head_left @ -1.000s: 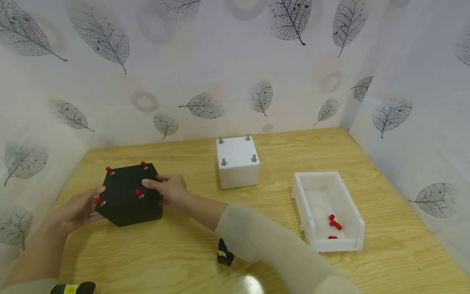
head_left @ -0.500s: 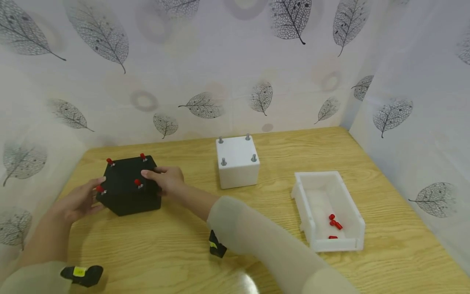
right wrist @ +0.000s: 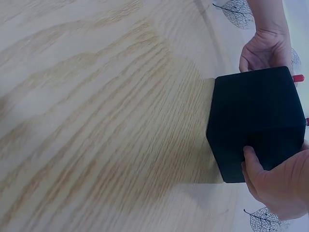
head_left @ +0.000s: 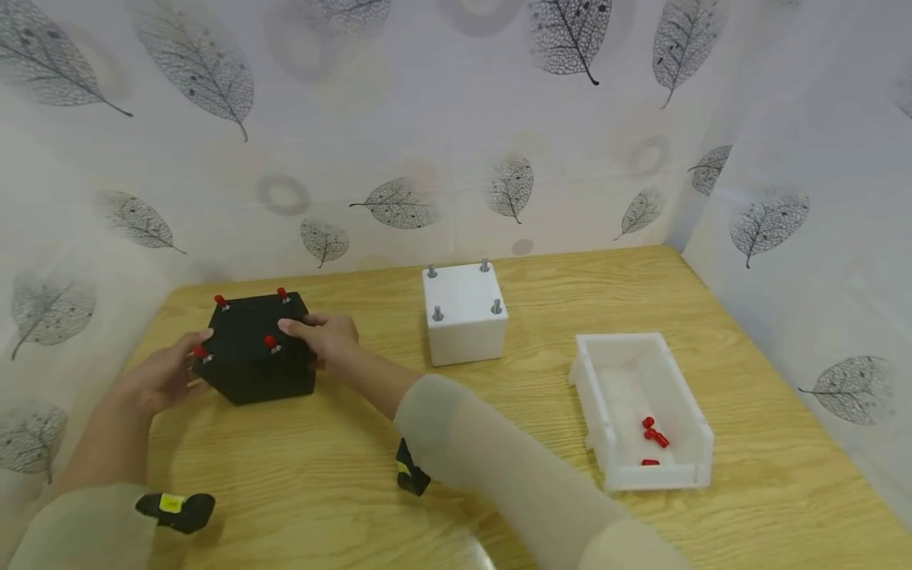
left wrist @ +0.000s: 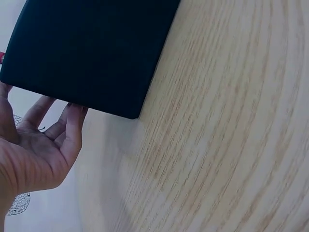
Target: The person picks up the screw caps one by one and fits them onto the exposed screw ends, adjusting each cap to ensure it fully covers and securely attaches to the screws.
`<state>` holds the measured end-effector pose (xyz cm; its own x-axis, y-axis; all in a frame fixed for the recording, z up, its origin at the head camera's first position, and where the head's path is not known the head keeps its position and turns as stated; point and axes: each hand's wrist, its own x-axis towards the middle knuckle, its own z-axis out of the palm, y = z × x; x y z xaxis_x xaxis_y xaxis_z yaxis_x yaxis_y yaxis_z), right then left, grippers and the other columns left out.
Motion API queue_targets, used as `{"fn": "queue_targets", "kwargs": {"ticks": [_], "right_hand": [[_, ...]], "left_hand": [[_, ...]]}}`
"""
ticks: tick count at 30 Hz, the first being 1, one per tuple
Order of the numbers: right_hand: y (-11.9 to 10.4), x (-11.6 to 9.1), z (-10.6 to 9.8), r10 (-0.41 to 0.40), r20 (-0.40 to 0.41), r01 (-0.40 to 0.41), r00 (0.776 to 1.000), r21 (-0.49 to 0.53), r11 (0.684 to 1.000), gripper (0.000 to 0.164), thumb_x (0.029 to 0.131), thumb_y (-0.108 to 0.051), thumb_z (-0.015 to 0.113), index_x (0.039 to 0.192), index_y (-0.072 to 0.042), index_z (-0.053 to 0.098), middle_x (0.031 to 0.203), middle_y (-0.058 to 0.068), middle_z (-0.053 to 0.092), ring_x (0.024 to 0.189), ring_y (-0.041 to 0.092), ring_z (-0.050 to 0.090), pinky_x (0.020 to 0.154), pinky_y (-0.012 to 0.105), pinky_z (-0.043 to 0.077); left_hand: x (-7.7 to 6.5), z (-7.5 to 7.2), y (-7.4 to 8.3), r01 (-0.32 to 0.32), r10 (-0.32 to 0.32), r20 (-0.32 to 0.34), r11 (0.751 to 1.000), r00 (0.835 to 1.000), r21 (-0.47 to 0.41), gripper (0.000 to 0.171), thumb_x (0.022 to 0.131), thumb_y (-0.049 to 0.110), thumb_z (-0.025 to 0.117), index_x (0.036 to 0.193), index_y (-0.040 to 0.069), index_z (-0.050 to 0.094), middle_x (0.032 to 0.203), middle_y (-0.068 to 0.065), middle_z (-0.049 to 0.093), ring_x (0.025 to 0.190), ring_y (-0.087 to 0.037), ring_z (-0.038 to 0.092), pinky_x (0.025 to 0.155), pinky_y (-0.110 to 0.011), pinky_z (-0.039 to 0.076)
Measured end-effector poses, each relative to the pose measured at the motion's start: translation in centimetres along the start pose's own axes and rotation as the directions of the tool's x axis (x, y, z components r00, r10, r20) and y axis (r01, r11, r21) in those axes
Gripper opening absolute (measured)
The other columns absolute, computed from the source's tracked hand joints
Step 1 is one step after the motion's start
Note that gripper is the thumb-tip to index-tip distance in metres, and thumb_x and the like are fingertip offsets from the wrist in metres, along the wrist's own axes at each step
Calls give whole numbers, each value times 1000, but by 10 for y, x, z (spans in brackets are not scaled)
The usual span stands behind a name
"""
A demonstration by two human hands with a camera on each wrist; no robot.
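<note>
A black box point(head_left: 249, 332) stands at the left of the table, with a red cap point(head_left: 271, 343) on a metal bolt at each top corner. My left hand point(head_left: 157, 380) holds its left side, thumb near the top edge and fingers spread along the side. From the right, my right hand point(head_left: 330, 340) grips the box with the thumb over the top edge and fingers against the side. In the right wrist view both hands flank the black box point(right wrist: 258, 104), its bottom edge close along the wood. The left wrist view shows fingertips at the edge of the box point(left wrist: 91, 53).
A white box point(head_left: 466, 317) with bare metal bolts at its top corners stands mid-table toward the back. At the right is a white bin point(head_left: 591, 396) holding several loose red caps point(head_left: 651, 434). Leaf-patterned curtains point(head_left: 456, 119) border the wooden table point(head_left: 328, 491).
Both hands have moved the black box away from me, toward the back of the table. The arms followed it forward. The white box and bin stay where they were.
</note>
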<state>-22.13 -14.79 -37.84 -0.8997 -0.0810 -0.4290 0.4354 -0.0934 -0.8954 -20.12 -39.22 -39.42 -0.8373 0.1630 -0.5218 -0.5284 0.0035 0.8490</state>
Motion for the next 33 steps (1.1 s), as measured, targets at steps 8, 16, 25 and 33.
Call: {"fn": "queue_targets", "kwargs": {"ticks": [8, 16, 25, 33], "right_hand": [[2, 0, 0, 4, 1, -4, 1000, 16, 1000, 36, 73, -21, 82, 105, -7, 72, 108, 3, 67, 97, 22, 63, 77, 52, 55], [-1, 2, 2, 14, 6, -15, 1000, 34, 999, 36, 74, -22, 82, 106, -9, 72, 109, 3, 67, 98, 23, 62, 80, 53, 54], [-5, 4, 2, 16, 2, -16, 1000, 44, 999, 35, 74, -20, 81, 106, -9, 72, 109, 5, 66, 101, 25, 62, 84, 55, 52], [-5, 1, 2, 18, -21, -17, 1000, 56, 998, 34, 74, -18, 81, 103, -5, 71, 108, 8, 67, 100, 25, 62, 86, 56, 51]], "left_hand": [[1, 1, -4, -15, 15, 7, 999, 1000, -35, 20, 96, 43, 45, 106, 26, 47, 91, 16, 58, 85, -1, 57, 76, -23, 52], [1, -1, -2, -39, 38, -8, 998, 999, -44, 18, 95, 43, 47, 90, 29, 57, 90, 15, 58, 84, -3, 57, 74, -23, 52], [5, 0, -1, -26, 26, -33, 1000, 999, 5, 49, 94, 47, 47, 131, 21, 29, 94, 20, 52, 84, 2, 57, 76, -22, 52], [-3, 3, -1, -18, 19, 5, 991, 1000, -132, 20, 94, 44, 49, 86, 30, 61, 87, 14, 63, 81, -4, 62, 74, -24, 55]]}}
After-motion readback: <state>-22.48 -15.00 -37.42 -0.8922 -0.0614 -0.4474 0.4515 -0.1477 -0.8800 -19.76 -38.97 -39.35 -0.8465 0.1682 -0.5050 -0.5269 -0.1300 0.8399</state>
